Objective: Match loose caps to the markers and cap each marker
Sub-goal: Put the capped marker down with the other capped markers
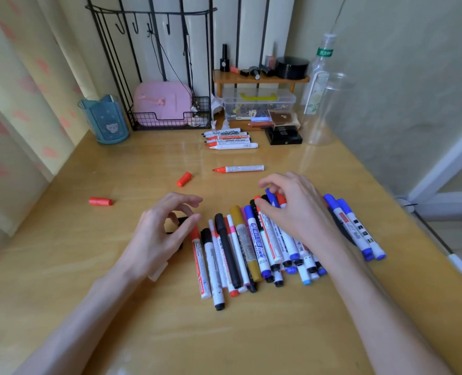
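While both forearms are stretched over the glossy, honey-coloured wooden table, a translucent blue plastic cup is seen at ten o'clock. Nearer, a ribbed red cylindrical cap is laid on its side, at nine o'clock from the left hand. That hand's fingers are curved over a small black object; whether it is gripped cannot be told. A second red cap is found at twelve o'clock from the left hand, apart from it.

A row of uncapped white-barrelled markers is lined up at the far edge, and a single uncapped red-tipped marker lies just this side of it. A dense pile of capped plastic markers, in red, black, gold, pink and blue, is fanned at the centre. At its twelve o'clock end a blue plastic cap is pinched by the curled fingers of the right hand. Two blue-capped markers are set at three o'clock.
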